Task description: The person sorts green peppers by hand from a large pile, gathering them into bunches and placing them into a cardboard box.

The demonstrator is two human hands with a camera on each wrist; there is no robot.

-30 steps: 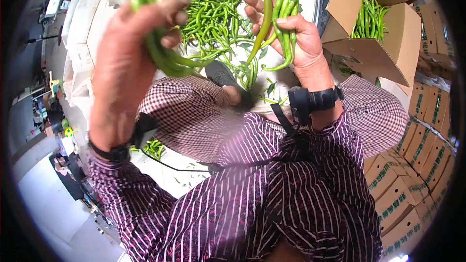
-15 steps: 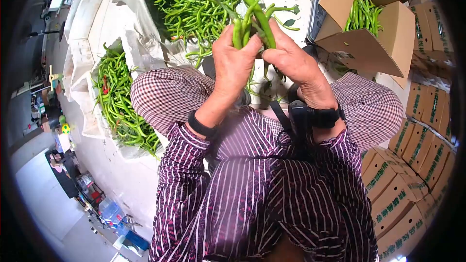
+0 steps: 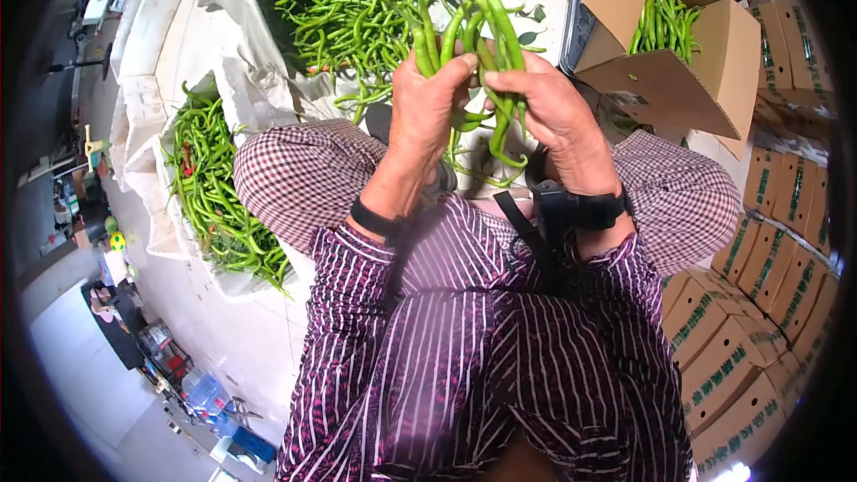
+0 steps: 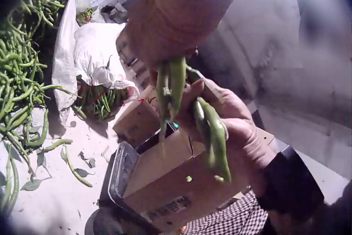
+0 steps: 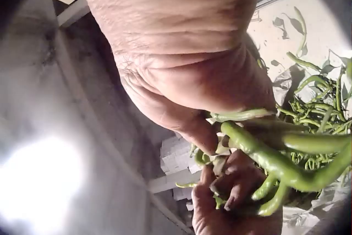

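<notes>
Both hands are close together above the lap, each with long green chili peppers. My left hand point(image 3: 421, 107) grips several peppers point(image 3: 427, 46), its thumb lying across them; their tips point up and away. Beside it my right hand point(image 3: 558, 112) holds another bunch point(image 3: 505, 31) under its thumb, and one curved pepper point(image 3: 504, 147) hangs below the fingers. In the left wrist view, peppers point(image 4: 214, 141) stick out from the right hand point(image 4: 239, 116). In the right wrist view a bent pepper point(image 5: 275, 160) crosses in front of the left hand point(image 5: 236, 207), partly hiding its fingers.
A large pile of chili peppers point(image 3: 357, 22) spills from a pale sack beyond the hands. A second sack of peppers point(image 3: 219, 187) is at the left. An open carton point(image 3: 661, 94) with peppers inside stands at the right, near stacked cartons point(image 3: 732, 375).
The hands were apart, the left one raised at the left with a bunch. They came together over the lap, and the peppers have shifted and fanned out between the fingers.
</notes>
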